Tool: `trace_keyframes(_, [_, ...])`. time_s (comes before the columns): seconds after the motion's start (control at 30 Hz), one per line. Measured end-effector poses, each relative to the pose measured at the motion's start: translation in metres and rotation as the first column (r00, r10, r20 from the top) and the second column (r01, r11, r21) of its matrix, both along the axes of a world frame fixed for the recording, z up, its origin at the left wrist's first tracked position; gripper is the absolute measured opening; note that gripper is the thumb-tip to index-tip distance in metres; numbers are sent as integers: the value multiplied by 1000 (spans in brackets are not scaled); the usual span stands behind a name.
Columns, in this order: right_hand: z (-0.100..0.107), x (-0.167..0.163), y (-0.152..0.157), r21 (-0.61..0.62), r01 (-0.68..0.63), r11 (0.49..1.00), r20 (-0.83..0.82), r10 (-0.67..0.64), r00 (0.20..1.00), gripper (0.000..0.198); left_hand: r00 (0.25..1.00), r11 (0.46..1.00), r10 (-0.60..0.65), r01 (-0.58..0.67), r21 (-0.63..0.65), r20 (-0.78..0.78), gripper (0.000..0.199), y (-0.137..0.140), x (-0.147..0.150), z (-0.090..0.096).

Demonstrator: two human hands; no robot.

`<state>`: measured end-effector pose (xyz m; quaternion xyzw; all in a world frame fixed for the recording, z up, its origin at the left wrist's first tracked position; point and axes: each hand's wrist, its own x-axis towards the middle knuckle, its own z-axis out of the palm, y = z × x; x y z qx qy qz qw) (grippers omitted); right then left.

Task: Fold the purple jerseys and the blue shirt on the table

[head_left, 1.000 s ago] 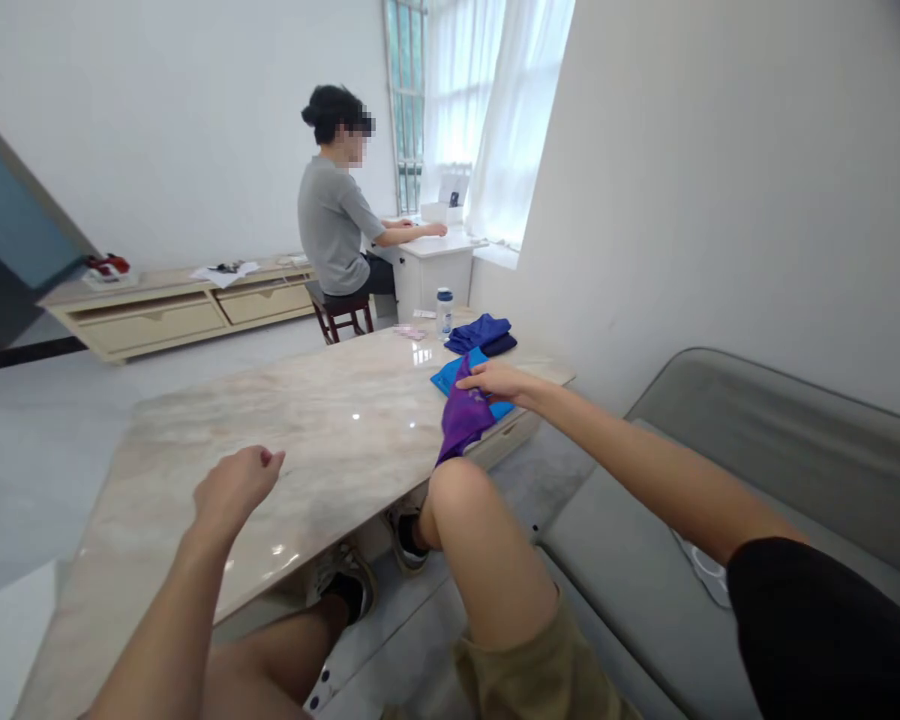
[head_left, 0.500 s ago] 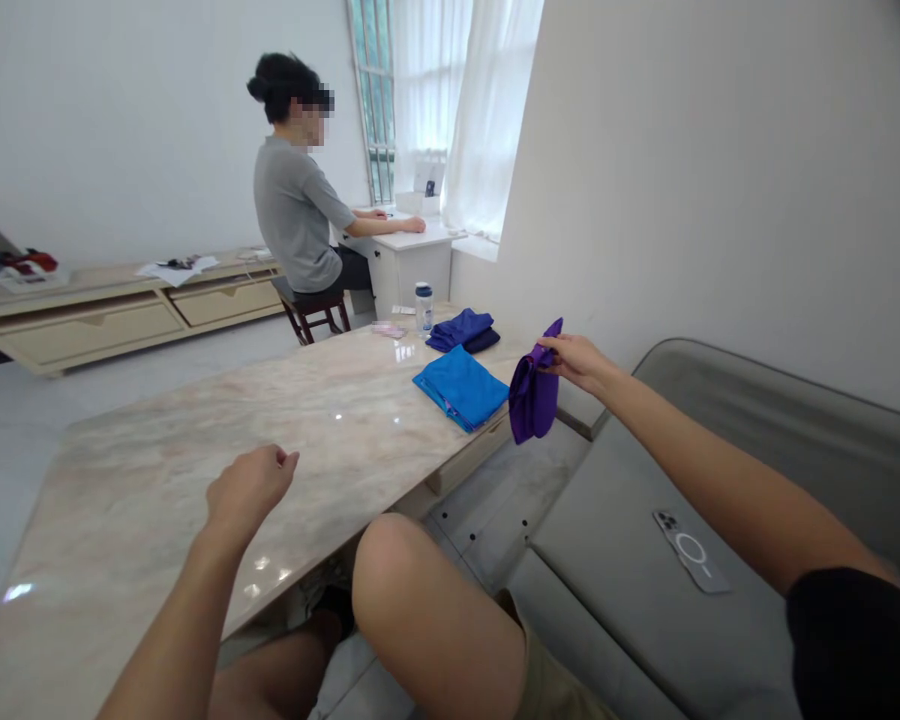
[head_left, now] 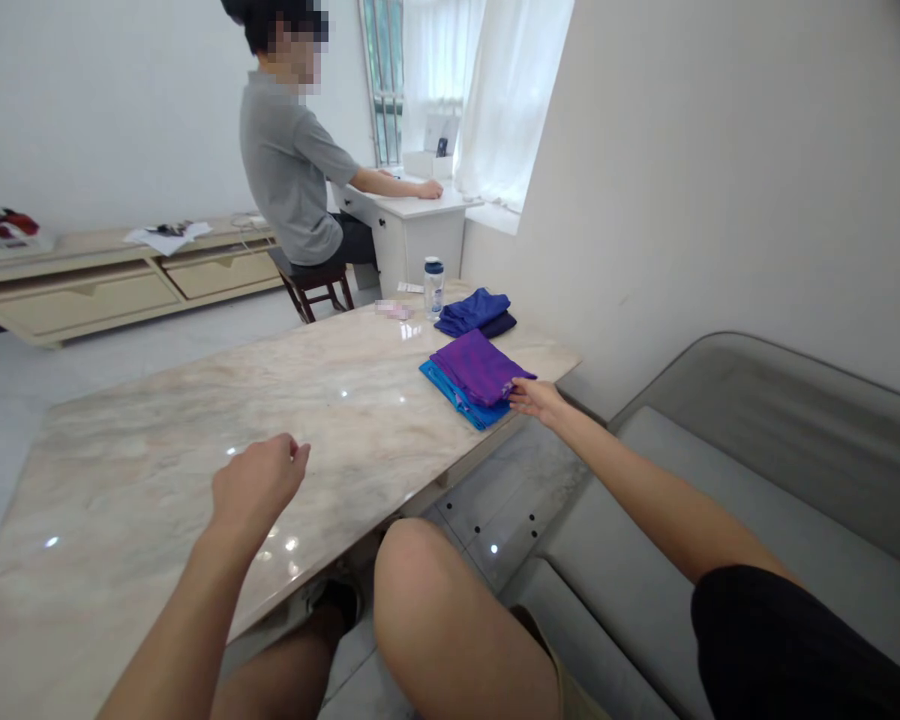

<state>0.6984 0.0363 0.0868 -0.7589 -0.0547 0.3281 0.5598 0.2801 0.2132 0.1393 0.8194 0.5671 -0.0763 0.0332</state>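
Observation:
A purple folded cloth (head_left: pixel 480 365) lies on top of a blue folded cloth (head_left: pixel 456 392) near the table's right edge. My right hand (head_left: pixel 538 398) is at the purple cloth's near right corner, its thumb and fingers closed on the edge. Over the marble-patterned table (head_left: pixel 195 400), my left hand (head_left: pixel 259 482) is curled into a loose fist, with nothing visible in it. Just behind the pair sits a dark blue folded cloth pile (head_left: pixel 476 312).
A clear water bottle (head_left: pixel 434 290) with a dark lid stands behind the cloths, beside a small pink packet (head_left: pixel 394 309). A grey sofa (head_left: pixel 690 500) is at my right. Across the room a person (head_left: pixel 292 170) sits at a white desk (head_left: pixel 420 235).
My right hand has moved the purple cloth left from the air beside the table onto the blue cloth. It now lies flat and spread wider. My left hand has barely moved.

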Motion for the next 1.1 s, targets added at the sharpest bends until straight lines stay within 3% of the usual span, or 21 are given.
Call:
trace_keyframes(0.1, [-34, -8, -34, -99, -37, 994, -39, 33, 999, 14, 1000, 1000, -16, 17, 2, -8, 50, 2, 4, -3])
trace_keyframes(0.27, [-62, -23, -92, -145, -31, 989, -44, 25, 999, 9, 999, 999, -40, 40, -13, 6, 48, 2, 18, 3])
trace_keyframes(0.4, [-91, -59, -133, -139, -85, 987, -101, 71, 992, 8, 998, 998, -49, 51, -35, 50, 45, -9, 29, 22])
trace_keyframes(0.57, [-122, -110, -155, -101, -277, 956, -58, 272, 960, 18, 978, 998, -39, 27, 60, 203, 39, -44, 30, 46])
trace_keyframes(0.67, [-111, -134, -151, 8, -300, 954, 180, 294, 939, 26, 958, 979, -88, 32, 200, 274, 34, -72, 14, 45])
trace_keyframes(0.8, [-66, -165, -138, 195, -283, 939, 470, 164, 867, 41, 958, 950, -50, -41, 310, 281, 34, -117, -26, 27])
trace_keyframes(0.87, [-47, -178, -133, 235, -328, 915, 612, 124, 781, 44, 960, 941, -23, -73, 330, 278, 34, -141, -43, 17])
trace_keyframes(0.93, [-36, -184, -131, 237, -389, 890, 762, 78, 643, 48, 960, 933, -29, -74, 352, 279, 33, -164, -52, 9])
trace_keyframes(1.03, [-38, -178, -132, 165, -477, 863, 888, 80, 452, 42, 951, 924, -42, -80, 375, 306, 34, -188, -49, 2])
trace_keyframes(1.1, [-45, -169, -134, 121, -507, 853, 900, 122, 419, 37, 942, 937, -23, -96, 335, 334, 37, -199, -41, -2])
